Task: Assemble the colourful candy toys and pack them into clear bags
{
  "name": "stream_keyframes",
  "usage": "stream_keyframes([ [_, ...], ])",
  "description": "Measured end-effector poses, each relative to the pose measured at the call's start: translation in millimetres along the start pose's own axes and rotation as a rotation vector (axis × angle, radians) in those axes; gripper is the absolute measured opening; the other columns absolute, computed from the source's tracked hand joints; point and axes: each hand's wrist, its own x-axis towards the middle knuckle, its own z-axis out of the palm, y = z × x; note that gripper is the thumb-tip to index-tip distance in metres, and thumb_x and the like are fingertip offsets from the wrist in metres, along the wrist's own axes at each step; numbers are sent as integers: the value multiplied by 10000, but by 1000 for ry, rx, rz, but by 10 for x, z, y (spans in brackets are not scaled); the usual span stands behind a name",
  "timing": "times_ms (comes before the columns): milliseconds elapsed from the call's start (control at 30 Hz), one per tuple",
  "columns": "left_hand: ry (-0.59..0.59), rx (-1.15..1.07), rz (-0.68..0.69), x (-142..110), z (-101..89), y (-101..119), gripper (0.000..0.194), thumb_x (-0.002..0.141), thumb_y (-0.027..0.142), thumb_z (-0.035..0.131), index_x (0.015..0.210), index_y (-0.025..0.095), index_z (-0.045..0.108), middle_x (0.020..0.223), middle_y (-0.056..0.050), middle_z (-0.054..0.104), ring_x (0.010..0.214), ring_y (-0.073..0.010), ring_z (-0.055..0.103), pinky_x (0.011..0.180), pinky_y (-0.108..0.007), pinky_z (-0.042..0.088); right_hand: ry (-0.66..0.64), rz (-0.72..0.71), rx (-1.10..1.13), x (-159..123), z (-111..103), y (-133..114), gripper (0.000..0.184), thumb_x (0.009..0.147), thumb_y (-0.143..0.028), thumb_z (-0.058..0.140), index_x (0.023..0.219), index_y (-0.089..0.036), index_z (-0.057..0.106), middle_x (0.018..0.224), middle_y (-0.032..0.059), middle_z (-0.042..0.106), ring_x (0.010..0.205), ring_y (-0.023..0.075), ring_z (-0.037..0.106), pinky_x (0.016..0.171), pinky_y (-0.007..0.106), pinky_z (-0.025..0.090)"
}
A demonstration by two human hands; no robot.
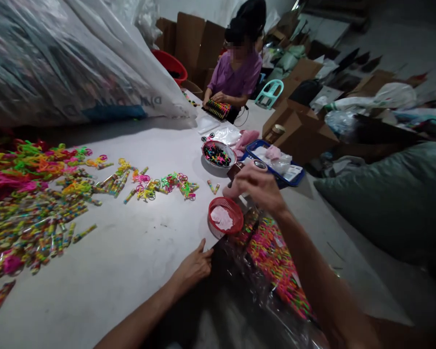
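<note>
My left hand (196,261) rests at the near edge of the white table (112,261), its index finger stretched out and nothing visible in it. In front of it stands a small red mesh basket (236,217) with pale pink paper-like pieces (221,218) inside. My right hand (259,186), blurred, hangs above and right of that basket with its fingers curled together. What they hold, if anything, cannot be made out. A pinkish shape (232,190) and a round metallic object (260,165) lie close to its fingers. Below my right arm, many small neon plastic pieces (272,257) fill a clear plastic bag (254,291).
Piles of colourful printed tubes (54,232) and neon plastic pieces (18,165) cover the table's left. A bowl (218,166) of dark and bright pieces and a blue basket (294,182) stand farther back. Across the table sits a person in purple (236,72). Cardboard boxes (298,128) stand right.
</note>
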Motion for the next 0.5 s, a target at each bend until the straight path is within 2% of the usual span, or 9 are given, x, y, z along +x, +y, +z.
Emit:
stream_keyframes([
  [100, -63, 97, 46, 35, -155, 6, 220, 908, 184, 514, 719, 190, 627, 707, -23, 669, 1120, -214, 546, 1155, -541, 230, -144, 221, 45, -733, 305, 187, 157, 708, -311, 654, 766, -179, 715, 697, 20, 690, 631, 177, 611, 618, 307, 487],
  [200, -81, 97, 83, 39, -324, 33, 204, 896, 137, 486, 762, 170, 636, 765, -32, 694, 1070, -211, 587, 1143, -515, 262, -265, 348, 84, -1059, 666, 293, 176, 690, -321, 621, 733, -170, 700, 614, 21, 666, 564, 182, 613, 571, 307, 485],
  [267, -66, 29, 63, -69, -399, 96, 136, 851, 123, 517, 823, 168, 642, 854, -37, 712, 1030, -198, 613, 1121, -462, 314, -280, 327, 69, -1016, 882, 252, 202, 703, -325, 601, 778, -168, 703, 626, 30, 672, 582, 192, 633, 595, 317, 499],
  [333, -8, -130, -39, -325, -437, 202, 184, 791, 105, 541, 919, 186, 645, 954, -24, 720, 997, -169, 635, 1097, -398, 355, -256, 247, 34, -855, 1057, 141, 238, 724, -352, 585, 824, -171, 702, 672, 48, 688, 623, 203, 653, 637, 335, 516],
  [433, 161, -397, -269, -938, -484, 414, 363, 715, 57, 523, 1023, 207, 642, 1026, 6, 726, 965, -123, 655, 1002, -272, 437, -362, 75, 20, -612, 1269, -2, 308, 734, -454, 579, 858, -197, 695, 812, 84, 724, 683, 224, 676, 655, 360, 544],
  [500, 298, -428, -458, -1420, -559, 542, 407, 689, 38, 498, 1030, 206, 646, 1008, 9, 735, 949, -121, 662, 931, -237, 473, -431, -61, -30, -450, 1425, 45, 372, 710, -544, 579, 860, -223, 691, 928, 108, 730, 707, 247, 688, 611, 373, 559],
])
